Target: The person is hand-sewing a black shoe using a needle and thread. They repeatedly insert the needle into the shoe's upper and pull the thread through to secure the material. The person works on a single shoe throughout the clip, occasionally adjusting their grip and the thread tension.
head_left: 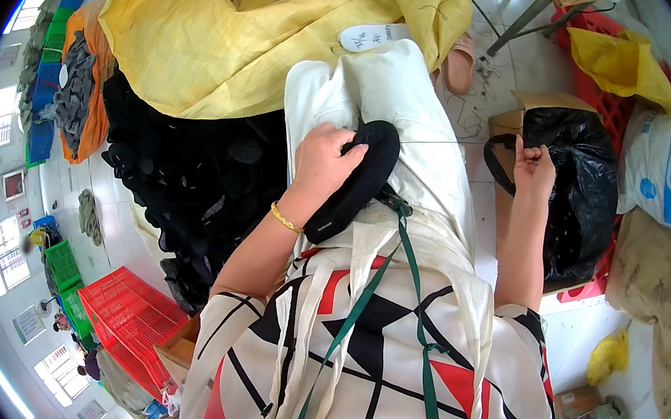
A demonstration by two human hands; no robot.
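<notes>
My left hand (326, 159), with a gold bracelet at the wrist, is closed on a soft black slipper-shaped piece (369, 168). The piece lies tilted across my white-covered lap (433, 150); its exact kind is unclear. From its far end a thin dark thread (450, 144) runs taut toward the right. My right hand (534, 164) is raised beside an open carton, index finger up and the other fingers curled, apparently pinching the thread's end. A green cord (413, 251) hangs from my neck to a small dark object at my waist.
Left of my legs lies a heap of black pieces (200, 161), below a large yellow sack (206, 37). A white sole-shaped card (372, 36) rests on the sack. At right stands a carton lined with a black bag (583, 180). A red crate (128, 318) is at lower left.
</notes>
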